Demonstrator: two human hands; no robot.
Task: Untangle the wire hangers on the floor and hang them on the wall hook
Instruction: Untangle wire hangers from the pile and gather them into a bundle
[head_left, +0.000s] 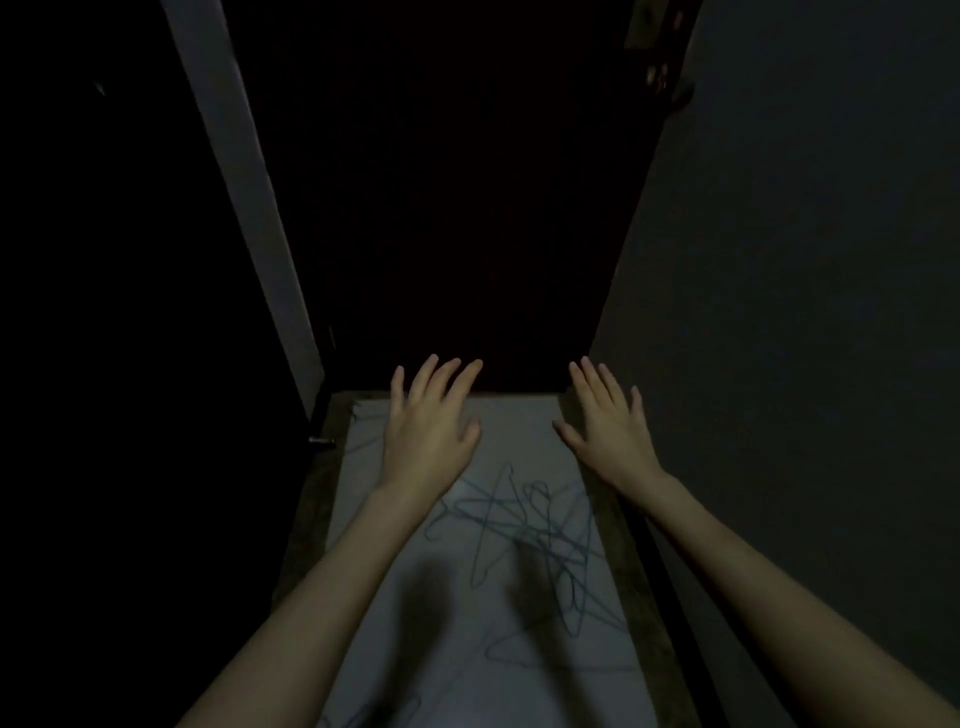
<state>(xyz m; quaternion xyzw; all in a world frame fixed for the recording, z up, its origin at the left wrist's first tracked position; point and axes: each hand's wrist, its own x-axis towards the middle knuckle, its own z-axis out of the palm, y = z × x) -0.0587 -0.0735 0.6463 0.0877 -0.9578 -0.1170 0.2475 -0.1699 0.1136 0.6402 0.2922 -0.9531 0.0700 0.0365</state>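
Here, a pale sheet (467, 675) covers the floor of a dim, narrow passage, a grey wall (805, 312) at 3 o'clock. A tangle of thin dark wire hangers (535, 540) lies mid-sheet. Beyond, toward 12 o'clock, the left hand (428, 421) and right hand (605, 421) hover apart, fingers spread, empty, before a dark door (441, 208).

Tangled wire hangers (535, 540) on pale floor sheet

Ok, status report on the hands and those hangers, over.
Left hand open, right hand open, both empty. Wire hangers tangled on white sheet, untouched. Nothing in the way; hook not visible.
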